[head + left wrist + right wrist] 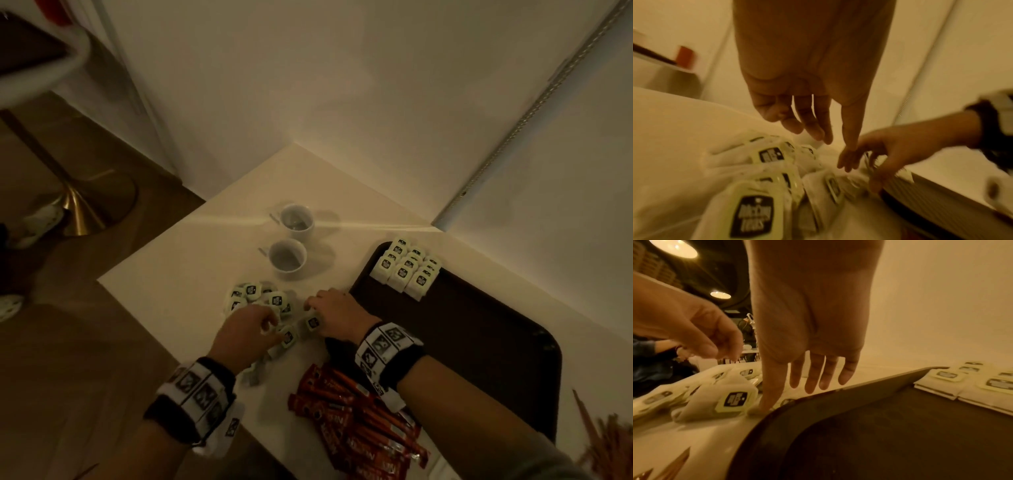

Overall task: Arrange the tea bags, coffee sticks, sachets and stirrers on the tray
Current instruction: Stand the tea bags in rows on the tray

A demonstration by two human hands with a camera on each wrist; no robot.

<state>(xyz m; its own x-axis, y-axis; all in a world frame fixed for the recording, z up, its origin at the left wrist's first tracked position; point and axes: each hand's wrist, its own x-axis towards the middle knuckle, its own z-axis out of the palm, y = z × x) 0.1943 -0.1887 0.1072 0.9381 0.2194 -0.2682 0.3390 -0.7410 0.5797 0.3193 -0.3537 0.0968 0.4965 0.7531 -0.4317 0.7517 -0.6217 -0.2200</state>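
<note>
On the pale counter (191,260), a loose heap of tea bags (255,298) lies just left of the dark tray (479,342). Both hands are at this heap.

The left hand (248,330) is over the near part of the heap with its fingers hanging downward. In the left wrist view they look long and relaxed, the tips just above the bags, while the head view shows them bunched near a tea bag (287,337); the blur makes it hard to say whether anything is pinched, so I cannot tell its grasp.

The right hand (337,315) sits between the heap and the tray's left rim. In the right wrist view its fingers (812,378) are straight and slightly spread, and the thumb tip presses down on the counter right beside one tea bag (729,402) and the tray edge. It grips nothing.

On the tray's far left corner, a neat block of tea bags (407,267) stands in overlapping rows.

Two white cups (291,240) stand on the counter beyond the heap, one behind the other. Red coffee sticks (356,421) lie piled on the near counter, under the right forearm. Wooden stirrers (606,438) show at the near right edge.
</note>
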